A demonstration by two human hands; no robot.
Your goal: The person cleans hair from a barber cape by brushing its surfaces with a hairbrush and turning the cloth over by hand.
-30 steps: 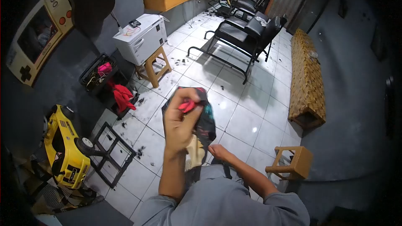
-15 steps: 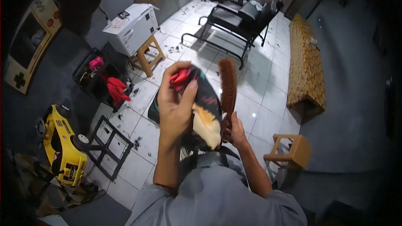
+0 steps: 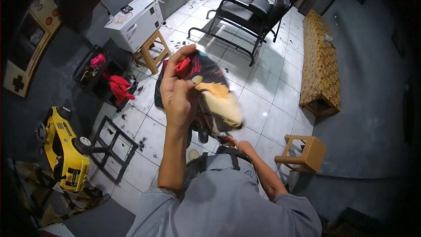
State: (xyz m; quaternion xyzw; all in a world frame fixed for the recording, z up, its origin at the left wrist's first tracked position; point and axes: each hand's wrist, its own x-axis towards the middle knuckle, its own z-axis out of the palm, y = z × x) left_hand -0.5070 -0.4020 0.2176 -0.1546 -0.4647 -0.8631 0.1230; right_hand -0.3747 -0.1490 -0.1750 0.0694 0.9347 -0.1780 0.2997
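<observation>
My left hand (image 3: 177, 98) is raised at the middle, its thumb and fingers closed on a dark printed cloth (image 3: 210, 74). The cloth has red, pink and teal marks and a large cream-and-orange patch, and its lower end is blurred. A bright red part of it bunches between my fingers and thumb. My right hand (image 3: 244, 147) is low, near my waist, just below the cloth's lower end. Its fingers are curled and partly hidden, and I cannot make out what is in them. The brown comb is no longer clearly visible.
Black reclining chairs (image 3: 254, 11) stand ahead. Left are a white cabinet (image 3: 133, 30) on a wooden stool (image 3: 153, 55), a dark trolley with a red cloth (image 3: 119, 88), a black frame (image 3: 115, 149) and a yellow toy car (image 3: 66, 153). Right are a woven bench (image 3: 320, 61) and brown stool (image 3: 307, 153).
My right hand has gone down towards my waist, and the upright comb has left view. My left hand has risen slightly with the cloth, whose lower end has swung right.
</observation>
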